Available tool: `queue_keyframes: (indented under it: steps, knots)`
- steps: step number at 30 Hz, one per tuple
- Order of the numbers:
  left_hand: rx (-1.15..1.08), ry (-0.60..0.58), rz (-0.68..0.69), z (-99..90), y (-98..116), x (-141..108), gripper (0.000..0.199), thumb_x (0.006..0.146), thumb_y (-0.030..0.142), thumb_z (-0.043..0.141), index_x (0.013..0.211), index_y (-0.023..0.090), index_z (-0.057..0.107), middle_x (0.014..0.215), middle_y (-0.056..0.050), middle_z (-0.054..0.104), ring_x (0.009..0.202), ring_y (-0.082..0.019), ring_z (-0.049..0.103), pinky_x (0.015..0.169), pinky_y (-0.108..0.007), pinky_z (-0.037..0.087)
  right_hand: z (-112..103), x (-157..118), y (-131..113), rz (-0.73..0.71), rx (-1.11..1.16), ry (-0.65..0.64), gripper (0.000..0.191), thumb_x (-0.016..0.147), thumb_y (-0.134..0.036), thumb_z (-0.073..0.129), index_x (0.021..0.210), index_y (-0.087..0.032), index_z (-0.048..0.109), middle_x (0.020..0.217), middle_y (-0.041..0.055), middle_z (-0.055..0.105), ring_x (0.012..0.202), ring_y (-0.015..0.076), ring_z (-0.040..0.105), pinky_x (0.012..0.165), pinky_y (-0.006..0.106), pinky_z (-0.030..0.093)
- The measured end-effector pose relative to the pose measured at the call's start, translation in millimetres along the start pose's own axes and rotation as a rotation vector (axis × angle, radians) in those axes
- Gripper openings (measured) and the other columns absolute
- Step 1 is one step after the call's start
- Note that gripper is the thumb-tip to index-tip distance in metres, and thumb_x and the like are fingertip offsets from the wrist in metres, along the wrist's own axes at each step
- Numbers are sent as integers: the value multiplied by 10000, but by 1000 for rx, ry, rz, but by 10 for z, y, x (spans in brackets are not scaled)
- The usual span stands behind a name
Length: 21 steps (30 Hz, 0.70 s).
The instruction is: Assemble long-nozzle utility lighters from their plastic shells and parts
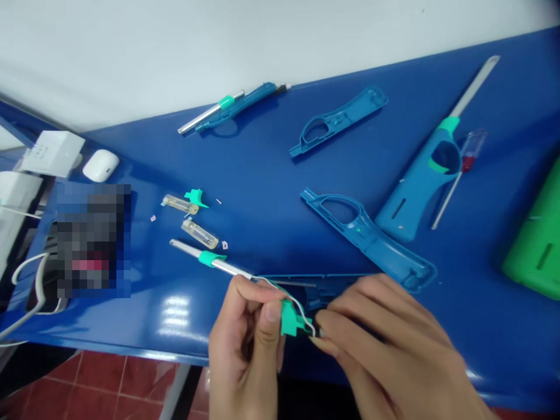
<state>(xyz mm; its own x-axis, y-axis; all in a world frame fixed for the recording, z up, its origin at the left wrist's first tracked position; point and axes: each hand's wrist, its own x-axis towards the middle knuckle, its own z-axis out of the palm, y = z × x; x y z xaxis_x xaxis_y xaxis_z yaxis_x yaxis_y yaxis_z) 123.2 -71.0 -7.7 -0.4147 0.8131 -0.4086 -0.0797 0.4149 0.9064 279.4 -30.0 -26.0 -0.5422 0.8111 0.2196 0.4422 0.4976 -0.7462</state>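
My left hand (249,344) pinches a green plastic lighter trigger (289,318) between thumb and forefinger. From it a thin white wire (301,304) loops back to a metal lighter tube (230,267) with a green collar (212,258). My right hand (389,344) is closed at the trigger's right end, its fingertips on a small dark and pale part where the wire ends; the fingers mostly hide it. Just behind both hands lies a blue lighter casing half (336,284), partly covered. Another blue casing half (363,233) rests beyond my right hand.
Two clear fuel tanks (200,233), a loose green trigger (196,198) and a small screw (219,201) lie to the left. Farther back are a casing half with a tube (231,108), another shell (339,122), a whole blue lighter (420,181) and a screwdriver (468,160).
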Motion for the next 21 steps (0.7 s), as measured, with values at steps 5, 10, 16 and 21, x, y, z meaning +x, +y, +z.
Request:
queue_keyframes:
  steps: [5,10,16,21]
  knots:
    - [-82,-117,-88,-111,66,10,225,922,429,723,894,216,655,711,10,607,481,-74,469,442,-172,405,-35,31,-1,30,44,21,191,978,-124,544,852,-222,648,726,-24,595,696,148,488,662,308,388]
    - [-69,-214,-181,-209,144,92,244,828,373,816,794,197,650,727,-16,671,388,-61,456,329,-171,361,-61,47,6,32,94,0,191,971,-118,543,850,-235,636,749,-41,620,684,125,513,631,288,407]
    - [-81,-222,-223,-243,142,141,222,781,272,838,699,188,650,690,-13,668,340,-59,467,283,-167,345,-64,41,-6,38,83,-5,191,955,-94,543,845,-224,630,750,-38,626,680,120,510,611,286,404]
    - [-67,-194,-164,-253,115,134,204,758,222,840,657,176,669,673,-11,662,368,-62,496,325,-168,430,-68,43,4,11,71,-28,256,985,-76,470,819,-219,604,731,-32,620,670,122,502,607,284,394]
